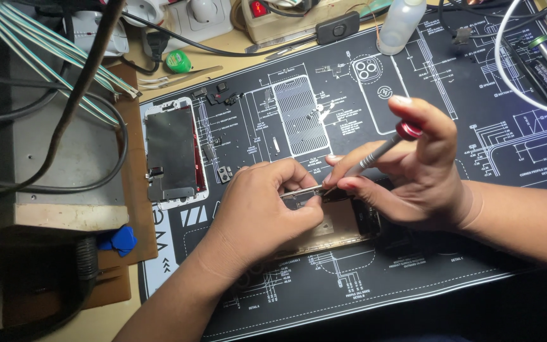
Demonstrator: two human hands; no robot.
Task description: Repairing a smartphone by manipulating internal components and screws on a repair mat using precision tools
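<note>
Near the front edge of the black repair mat sits the opened phone body, and both my hands are crowded over it. My left hand has its fingers pinched together on a thin metal bracket at the top edge of the phone, while my right hand is clamped on a precision screwdriver with a red cap, tip right beside that bracket. Biggest risk I see: the tip slips off the tiny screw and gouges the board, or the screw pops free and vanishes among the loose small parts toward the mat's back-left corner. The detached screen assembly lies near the left edge, well apart; the cables hanging over that side could snag it
</note>
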